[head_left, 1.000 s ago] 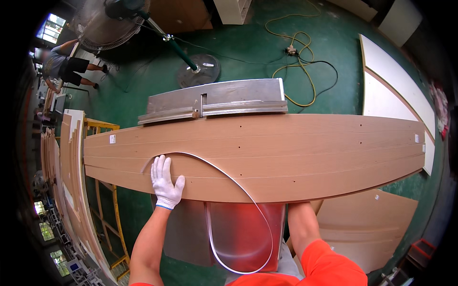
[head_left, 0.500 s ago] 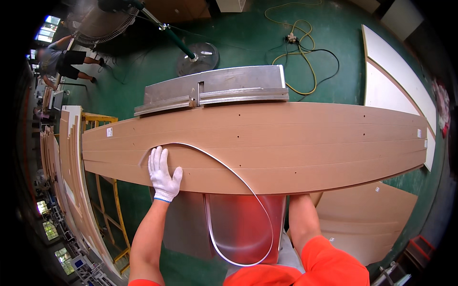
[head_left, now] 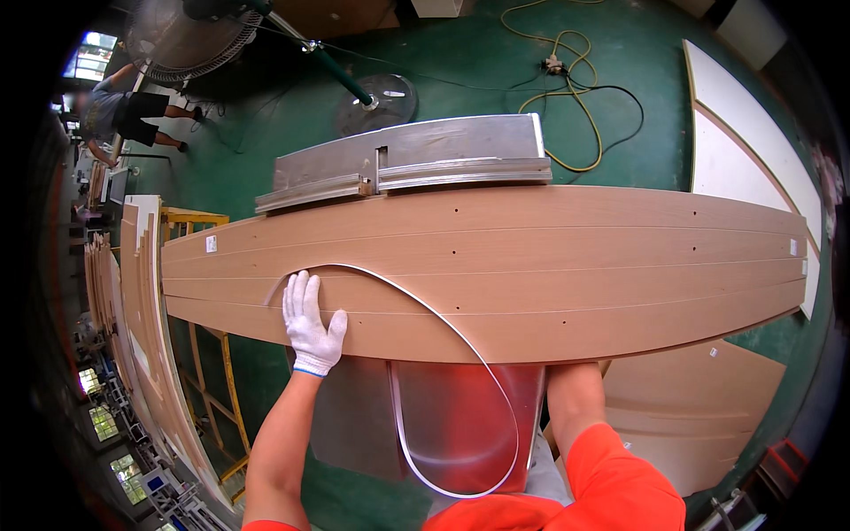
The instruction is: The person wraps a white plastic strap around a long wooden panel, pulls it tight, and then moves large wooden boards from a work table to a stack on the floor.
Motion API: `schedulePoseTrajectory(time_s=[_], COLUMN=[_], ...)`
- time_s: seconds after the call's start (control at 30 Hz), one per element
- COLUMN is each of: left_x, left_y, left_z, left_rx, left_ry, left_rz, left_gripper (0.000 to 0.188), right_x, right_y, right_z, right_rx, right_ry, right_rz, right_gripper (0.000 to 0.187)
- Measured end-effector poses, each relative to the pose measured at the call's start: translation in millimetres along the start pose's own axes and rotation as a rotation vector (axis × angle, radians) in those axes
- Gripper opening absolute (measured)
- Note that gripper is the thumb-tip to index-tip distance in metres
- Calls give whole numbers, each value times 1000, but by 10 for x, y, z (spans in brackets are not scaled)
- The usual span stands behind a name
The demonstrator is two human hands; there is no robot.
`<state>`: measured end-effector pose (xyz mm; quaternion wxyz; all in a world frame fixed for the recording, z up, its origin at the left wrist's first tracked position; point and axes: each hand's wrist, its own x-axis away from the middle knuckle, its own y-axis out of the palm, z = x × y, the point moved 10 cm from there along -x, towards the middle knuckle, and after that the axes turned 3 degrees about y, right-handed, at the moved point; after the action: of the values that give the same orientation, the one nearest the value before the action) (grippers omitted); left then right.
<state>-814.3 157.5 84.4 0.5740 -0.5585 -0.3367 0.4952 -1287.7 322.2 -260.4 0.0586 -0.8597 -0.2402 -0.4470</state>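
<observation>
Left hand point(head_left: 313, 327): fingers extended flat, laid over the edging strip point(head_left: 399, 418) near its left end
Right hand: hidden below; fingers cannot be judged
Wood-grain panel point(head_left: 549, 257): set across metal worktable point(head_left: 469, 143), holes drilled, strip seemingly unfixed

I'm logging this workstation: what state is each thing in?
Brown boards, flat, side by side
Left hand, gloved, resting on the boards
Right hand, hidden, apparently under the boards
White strip, bent into a loose curve
Metal surface, partly covered
Yellow cable, lying in loose loops
Fan, standing; running or not, unclear
</observation>
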Motion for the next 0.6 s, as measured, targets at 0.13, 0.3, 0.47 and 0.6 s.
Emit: schedulePoseTrajectory(time_s=[0.13,0.3,0.47,0.6], left_x=[-8,9,16,12], left_y=[0,-10,3,8], left_z=[4,-12,-22,-10], left_rx=[-5,-7,5,-4], left_ry=[11,-7,0,-5], left_rz=[9,3,31,28], left_gripper=[68,67,68,68], right_x=[10,75,51,10], right_y=[-46,-163,-268,-261], right_z=[-6,45,85,90], right_rx=[-1,4,-12,-9], right_ry=[0,2,5,7], right_rz=[0,-8,-5,-9], right_gripper=[40,40,40,40])
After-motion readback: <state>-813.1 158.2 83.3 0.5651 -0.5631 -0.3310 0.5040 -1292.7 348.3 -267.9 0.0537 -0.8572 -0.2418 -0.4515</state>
